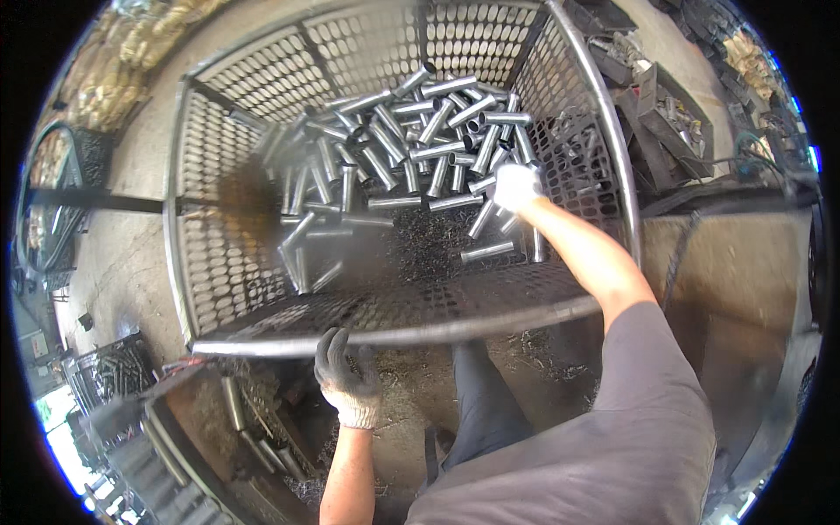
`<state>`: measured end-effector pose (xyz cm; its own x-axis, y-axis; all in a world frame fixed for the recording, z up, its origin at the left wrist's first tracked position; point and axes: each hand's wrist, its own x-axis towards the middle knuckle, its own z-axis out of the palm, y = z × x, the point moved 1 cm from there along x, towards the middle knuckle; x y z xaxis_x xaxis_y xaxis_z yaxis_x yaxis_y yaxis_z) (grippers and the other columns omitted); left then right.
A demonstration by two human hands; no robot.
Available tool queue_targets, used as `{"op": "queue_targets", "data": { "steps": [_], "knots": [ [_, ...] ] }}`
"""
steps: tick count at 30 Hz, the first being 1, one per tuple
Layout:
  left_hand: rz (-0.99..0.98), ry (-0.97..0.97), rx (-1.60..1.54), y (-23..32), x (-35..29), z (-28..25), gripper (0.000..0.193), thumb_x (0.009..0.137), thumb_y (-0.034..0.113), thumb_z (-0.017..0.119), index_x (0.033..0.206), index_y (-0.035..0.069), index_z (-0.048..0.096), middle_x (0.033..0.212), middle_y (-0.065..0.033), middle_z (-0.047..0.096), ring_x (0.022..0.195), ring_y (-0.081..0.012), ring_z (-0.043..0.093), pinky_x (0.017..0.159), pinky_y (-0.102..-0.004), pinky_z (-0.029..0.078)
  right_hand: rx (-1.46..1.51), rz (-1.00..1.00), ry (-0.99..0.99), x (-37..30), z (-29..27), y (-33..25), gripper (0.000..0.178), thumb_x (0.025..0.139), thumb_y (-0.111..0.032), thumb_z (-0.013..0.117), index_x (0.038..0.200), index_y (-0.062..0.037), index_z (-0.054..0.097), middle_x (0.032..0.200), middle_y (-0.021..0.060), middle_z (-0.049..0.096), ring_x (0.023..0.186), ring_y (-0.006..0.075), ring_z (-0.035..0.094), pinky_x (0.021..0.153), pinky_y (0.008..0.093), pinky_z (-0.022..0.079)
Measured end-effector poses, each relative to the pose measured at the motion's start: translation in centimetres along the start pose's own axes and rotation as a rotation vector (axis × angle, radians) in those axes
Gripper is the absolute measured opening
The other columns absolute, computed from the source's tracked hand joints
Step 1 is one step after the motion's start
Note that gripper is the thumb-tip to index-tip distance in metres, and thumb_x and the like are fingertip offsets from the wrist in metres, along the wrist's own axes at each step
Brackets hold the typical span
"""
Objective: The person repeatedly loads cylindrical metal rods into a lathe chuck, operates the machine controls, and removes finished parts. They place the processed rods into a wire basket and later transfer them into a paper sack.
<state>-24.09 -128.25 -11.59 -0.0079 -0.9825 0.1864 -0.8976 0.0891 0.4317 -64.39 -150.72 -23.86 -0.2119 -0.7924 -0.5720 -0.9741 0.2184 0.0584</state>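
A large perforated metal basket (411, 332) holds a loose heap of short shiny metal tubes (385, 144), lying crosswise over one another. My right hand (518, 185), in a white glove, reaches into the basket over the right side of the heap. Glare and blur hide its fingers, so whether a tube is in them does not show. My left hand (348, 381) wears a knitted glove with grey-coated fingers. Its outstretched fingertips overlap the basket's near rail, and no tube is in it.
Dark metal bins (674, 118) with small parts stand beyond the basket's right side. At lower left is a trough (188, 429) with longer tubes or bars beside it. Small metal shavings lie on the basket's floor (420, 245). Yellowish bundles (122, 66) are stacked at upper left.
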Motion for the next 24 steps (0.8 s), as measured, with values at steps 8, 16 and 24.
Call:
{"op": "queue_targets", "data": {
  "steps": [8, 16, 24],
  "knots": [
    [0.020, -0.262, 0.072, 0.1, 5.2, 6.1, 0.030, 0.095, 0.026, 0.055, 0.102, 0.003, 0.073, 0.105, -0.0180, 0.075, 0.099, -0.0404, 0.071, 0.097, -0.0576, 0.052, 0.139, 0.234, 0.091, 30.8, 2.0, 2.6, 0.042, 0.093, -0.035, 0.064, 0.120, -0.0050, 0.079, 0.121, 0.0202, 0.078, 0.108, 0.0367, 0.077, 0.094, 0.0465, 0.061],
    [0.040, -0.389, 0.117, -0.2, 6.5, 6.0, 0.031, 0.101, 0.032, 0.050, 0.105, 0.008, 0.069, 0.105, -0.0131, 0.075, 0.096, -0.0370, 0.073, 0.091, -0.0560, 0.057, 0.014, 0.329, 0.344, 41.8, 10.1, 3.4, 0.046, 0.094, -0.030, 0.068, 0.131, -0.0028, 0.069, 0.123, 0.0254, 0.075, 0.108, 0.0416, 0.077, 0.089, 0.0503, 0.063],
    [0.035, -0.355, -0.018, -0.5, 6.3, 6.9, 0.029, 0.094, 0.030, 0.051, 0.096, 0.007, 0.069, 0.096, -0.0120, 0.073, 0.092, -0.0361, 0.070, 0.092, -0.0592, 0.051, -0.066, 0.089, 0.182, 30.7, 4.1, 5.7, 0.038, 0.094, -0.031, 0.064, 0.119, -0.0041, 0.073, 0.118, 0.0236, 0.076, 0.108, 0.0397, 0.075, 0.095, 0.0471, 0.060]
  ]
}}
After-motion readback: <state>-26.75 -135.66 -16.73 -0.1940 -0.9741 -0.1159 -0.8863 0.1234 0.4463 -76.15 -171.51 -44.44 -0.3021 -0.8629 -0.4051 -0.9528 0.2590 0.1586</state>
